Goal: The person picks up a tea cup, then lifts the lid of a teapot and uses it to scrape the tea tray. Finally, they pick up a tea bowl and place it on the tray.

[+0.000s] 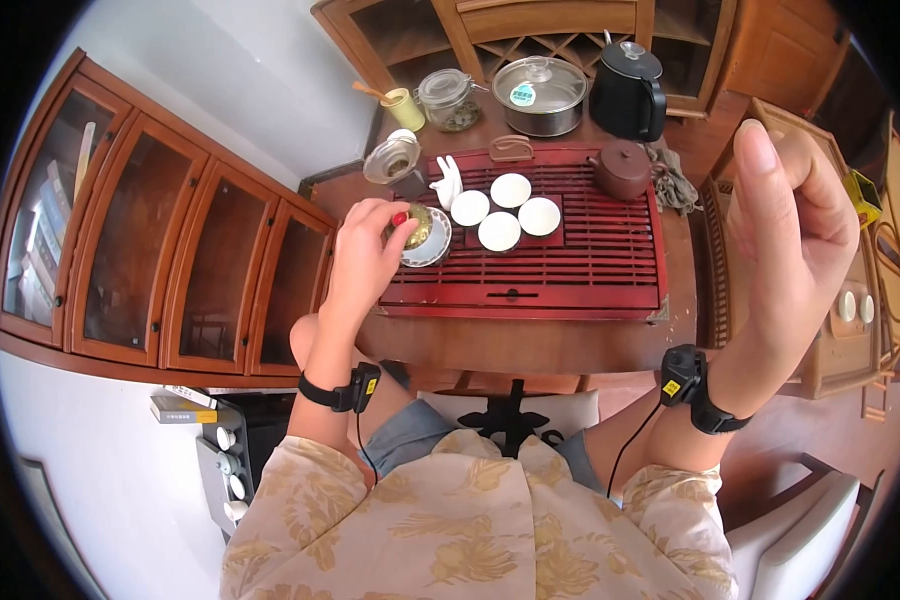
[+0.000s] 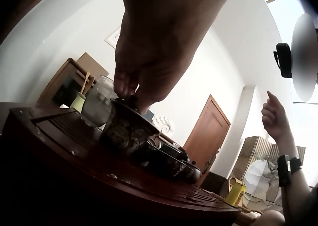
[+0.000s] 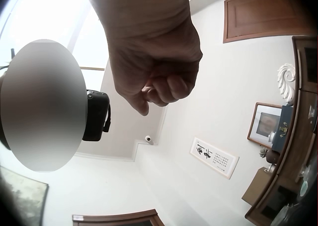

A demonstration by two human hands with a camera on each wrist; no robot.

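On the left, my left hand (image 1: 362, 250) pinches the red knob (image 1: 400, 218) of a patterned gold-green lid (image 1: 421, 228). The lid belongs to a gaiwan (image 2: 124, 131), whose patterned side shows dark in the left wrist view. A white saucer (image 1: 432, 255) with a patterned rim is under it, at the left edge of the red tea tray (image 1: 580, 285). Raised high on the right, well away from the tray, my right hand (image 1: 790, 225) has its fingers curled in and holds nothing. The right wrist view shows this hand (image 3: 154, 67) as a loose fist.
Several white cups (image 1: 498, 231) stand mid-tray beside a white figurine (image 1: 448, 182). A brown teapot (image 1: 622, 168) sits at the back right. Behind are a strainer (image 1: 394, 158), glass jar (image 1: 448, 100), lidded pot (image 1: 540, 100) and black kettle (image 1: 625, 95). Cabinets (image 1: 170, 230) line the left.
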